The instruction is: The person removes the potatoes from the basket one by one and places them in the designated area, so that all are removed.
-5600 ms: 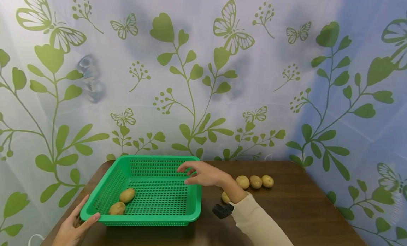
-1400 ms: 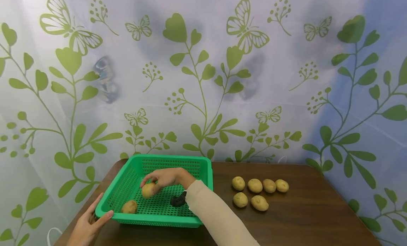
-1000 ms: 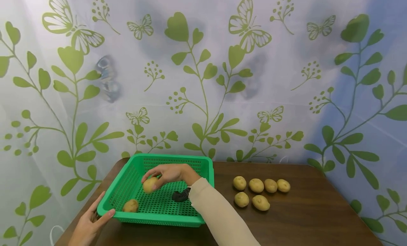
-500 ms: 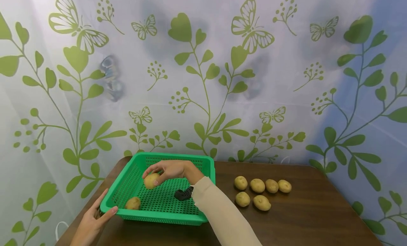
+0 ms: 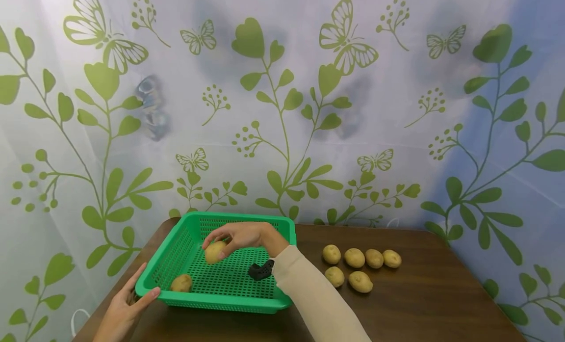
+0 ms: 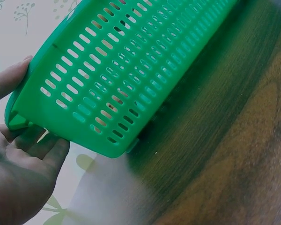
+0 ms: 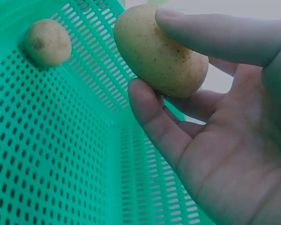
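Note:
My right hand (image 5: 247, 234) pinches a yellow potato (image 5: 214, 253) between thumb and fingers. In the right wrist view this potato (image 7: 150, 51) is raised off the mesh floor, with the thumb along its upper side and fingertips beneath. Another potato (image 5: 181, 283) lies in the green plastic basket (image 5: 220, 302), at its near left corner. My left hand (image 5: 125, 305) grips that corner from outside. Seen from the left wrist, the thumb is over the rim (image 6: 19, 89) and the fingers are curled under it.
Several potatoes (image 5: 354, 258) lie in two loose rows on the dark wooden table (image 5: 410, 293), right of the basket. A black wrist device (image 5: 261, 270) sits under my right wrist. A leaf-patterned curtain (image 5: 282, 111) hangs behind the table.
Seconds ago my right hand was over the basket's right side, with two potatoes lying inside. It has since taken one and lifted it, moving slightly right. My left hand stays at the corner.

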`<move>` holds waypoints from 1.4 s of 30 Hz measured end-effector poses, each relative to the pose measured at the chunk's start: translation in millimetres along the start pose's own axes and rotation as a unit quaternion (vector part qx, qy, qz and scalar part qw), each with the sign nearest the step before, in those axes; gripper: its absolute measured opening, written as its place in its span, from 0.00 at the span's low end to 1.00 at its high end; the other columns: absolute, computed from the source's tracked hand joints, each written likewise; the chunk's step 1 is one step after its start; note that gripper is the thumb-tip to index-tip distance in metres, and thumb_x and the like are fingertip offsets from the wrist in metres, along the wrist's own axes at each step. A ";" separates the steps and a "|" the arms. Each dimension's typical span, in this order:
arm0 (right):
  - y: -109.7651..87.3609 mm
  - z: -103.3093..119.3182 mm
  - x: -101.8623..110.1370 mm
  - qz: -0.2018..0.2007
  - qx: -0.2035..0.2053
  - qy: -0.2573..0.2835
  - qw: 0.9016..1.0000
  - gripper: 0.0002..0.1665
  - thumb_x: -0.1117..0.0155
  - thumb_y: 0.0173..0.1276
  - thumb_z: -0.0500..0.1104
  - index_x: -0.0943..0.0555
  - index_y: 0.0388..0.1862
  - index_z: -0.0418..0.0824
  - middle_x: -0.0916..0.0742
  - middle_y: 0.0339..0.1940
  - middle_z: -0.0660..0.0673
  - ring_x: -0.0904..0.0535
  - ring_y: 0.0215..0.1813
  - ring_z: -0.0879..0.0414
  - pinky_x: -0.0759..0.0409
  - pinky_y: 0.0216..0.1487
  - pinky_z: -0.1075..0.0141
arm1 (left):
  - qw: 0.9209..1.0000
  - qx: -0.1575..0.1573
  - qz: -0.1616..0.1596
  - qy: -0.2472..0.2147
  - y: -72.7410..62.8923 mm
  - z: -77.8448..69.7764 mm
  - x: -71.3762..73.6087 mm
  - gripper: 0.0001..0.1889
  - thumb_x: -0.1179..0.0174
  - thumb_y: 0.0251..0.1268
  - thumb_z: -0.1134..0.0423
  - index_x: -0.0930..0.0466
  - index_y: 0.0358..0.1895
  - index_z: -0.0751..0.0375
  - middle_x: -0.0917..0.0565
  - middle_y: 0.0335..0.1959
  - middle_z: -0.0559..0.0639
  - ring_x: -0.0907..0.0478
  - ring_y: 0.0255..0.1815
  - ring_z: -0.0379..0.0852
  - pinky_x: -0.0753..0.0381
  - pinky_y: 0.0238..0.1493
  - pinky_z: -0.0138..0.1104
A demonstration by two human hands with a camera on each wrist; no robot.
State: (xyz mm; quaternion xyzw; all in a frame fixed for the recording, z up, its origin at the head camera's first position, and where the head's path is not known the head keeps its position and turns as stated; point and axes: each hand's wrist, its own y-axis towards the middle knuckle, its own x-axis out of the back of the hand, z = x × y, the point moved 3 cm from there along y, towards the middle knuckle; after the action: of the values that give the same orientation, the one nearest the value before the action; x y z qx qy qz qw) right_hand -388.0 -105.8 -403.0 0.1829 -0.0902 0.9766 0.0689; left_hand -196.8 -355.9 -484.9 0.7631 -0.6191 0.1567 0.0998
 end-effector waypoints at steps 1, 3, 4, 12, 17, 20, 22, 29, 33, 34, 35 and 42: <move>-2.6 0.5 1.1 -0.002 0.000 -0.002 1.000 0.25 0.34 0.74 0.30 0.23 0.68 0.36 0.18 0.55 0.46 0.22 0.57 0.56 0.18 0.57 0.59 | 1.000 -0.001 -0.001 0.001 0.0 -0.2 -0.2 0.46 0.41 0.80 0.51 0.65 0.86 0.55 0.39 0.74 0.72 0.27 0.45 0.27 0.20 0.40 0.31; -7.2 1.1 3.2 -0.006 -0.001 -0.005 1.000 0.25 0.34 0.73 0.30 0.22 0.68 0.36 0.19 0.55 0.46 0.23 0.57 0.56 0.18 0.56 0.59 | 1.000 0.001 -0.003 0.002 -0.1 -0.3 -0.4 0.47 0.41 0.80 0.51 0.65 0.86 0.54 0.36 0.72 0.71 0.27 0.43 0.32 0.21 0.38 0.33; -9.2 1.6 4.1 -0.006 0.000 -0.010 1.000 0.25 0.34 0.73 0.30 0.22 0.68 0.36 0.19 0.55 0.47 0.23 0.57 0.56 0.18 0.56 0.60 | 1.000 0.004 -0.004 0.003 0.0 -0.3 -0.3 0.47 0.41 0.80 0.51 0.65 0.86 0.54 0.36 0.72 0.70 0.26 0.42 0.34 0.22 0.37 0.34; -24.6 3.0 10.0 -0.007 0.002 -0.043 0.999 0.24 0.32 0.74 0.33 0.21 0.68 0.39 0.19 0.57 0.45 0.22 0.57 0.56 0.18 0.55 0.60 | 1.000 0.001 0.001 0.020 0.6 0.7 0.6 0.47 0.41 0.80 0.50 0.65 0.86 0.54 0.37 0.74 0.75 0.32 0.45 0.18 0.21 0.42 0.26; -35.5 0.8 13.6 -0.016 -0.008 -0.047 0.999 0.25 0.33 0.74 0.33 0.21 0.68 0.40 0.18 0.56 0.46 0.22 0.57 0.55 0.19 0.60 0.50 | 1.000 -0.006 0.001 0.005 0.4 0.5 -1.3 0.47 0.41 0.80 0.51 0.65 0.86 0.55 0.43 0.77 0.74 0.32 0.48 0.18 0.21 0.45 0.25; -40.3 -0.7 15.6 -0.021 -0.014 -0.046 0.999 0.25 0.33 0.74 0.32 0.22 0.68 0.40 0.19 0.57 0.47 0.22 0.57 0.55 0.19 0.60 0.50 | 1.000 -0.009 0.001 0.000 0.2 -0.1 -1.8 0.47 0.40 0.80 0.52 0.65 0.86 0.56 0.43 0.77 0.74 0.33 0.48 0.16 0.21 0.45 0.24; -43.0 -1.0 16.8 -0.022 -0.016 -0.049 0.998 0.25 0.33 0.74 0.33 0.22 0.68 0.40 0.20 0.58 0.47 0.23 0.58 0.56 0.19 0.59 0.51 | 1.000 -0.007 0.000 0.001 0.2 -0.2 -1.7 0.47 0.40 0.80 0.52 0.65 0.86 0.56 0.40 0.75 0.74 0.32 0.43 0.18 0.21 0.41 0.25; -51.9 2.2 19.6 -0.014 -0.021 -0.059 0.998 0.25 0.33 0.74 0.34 0.23 0.69 0.38 0.21 0.60 0.46 0.23 0.58 0.55 0.18 0.58 0.54 | 1.000 -0.009 0.001 -0.008 0.5 2.2 -1.2 0.47 0.41 0.80 0.53 0.65 0.86 0.57 0.41 0.76 0.72 0.31 0.44 0.19 0.21 0.41 0.26; -58.8 2.4 20.5 -0.016 -0.029 -0.068 0.997 0.25 0.33 0.75 0.35 0.23 0.69 0.40 0.22 0.59 0.47 0.23 0.58 0.55 0.18 0.58 0.53 | 1.000 -0.019 0.002 -0.014 0.1 3.0 -1.5 0.46 0.40 0.80 0.54 0.64 0.86 0.58 0.46 0.78 0.73 0.33 0.49 0.17 0.21 0.45 0.24; -60.9 2.1 20.8 -0.017 -0.032 -0.069 0.997 0.25 0.33 0.74 0.35 0.23 0.69 0.40 0.22 0.60 0.47 0.23 0.58 0.55 0.19 0.58 0.53 | 1.000 -0.022 0.002 -0.016 0.1 2.9 -1.8 0.46 0.40 0.80 0.54 0.64 0.86 0.58 0.46 0.79 0.74 0.33 0.49 0.17 0.21 0.45 0.24; -63.1 1.7 21.1 -0.018 -0.035 -0.068 0.997 0.25 0.33 0.74 0.34 0.23 0.69 0.40 0.22 0.60 0.47 0.23 0.58 0.55 0.19 0.58 0.52 | 1.000 -0.024 0.002 -0.019 0.2 2.7 -2.2 0.46 0.40 0.80 0.55 0.64 0.85 0.59 0.47 0.79 0.74 0.33 0.49 0.16 0.21 0.45 0.24; -77.1 -4.1 24.2 -0.024 -0.046 -0.067 0.996 0.25 0.32 0.74 0.35 0.22 0.68 0.41 0.22 0.62 0.47 0.24 0.60 0.54 0.18 0.56 0.58 | 1.000 -0.015 0.003 -0.018 0.2 1.9 -2.3 0.47 0.40 0.80 0.53 0.65 0.85 0.58 0.47 0.79 0.75 0.33 0.48 0.16 0.21 0.45 0.25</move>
State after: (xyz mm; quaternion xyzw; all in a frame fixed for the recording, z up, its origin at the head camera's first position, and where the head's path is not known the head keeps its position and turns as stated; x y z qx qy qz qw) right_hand -398.9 -27.4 -386.2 0.2466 -0.1354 0.9549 0.0944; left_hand -197.2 -354.5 -487.6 0.7625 -0.6251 0.1342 0.0996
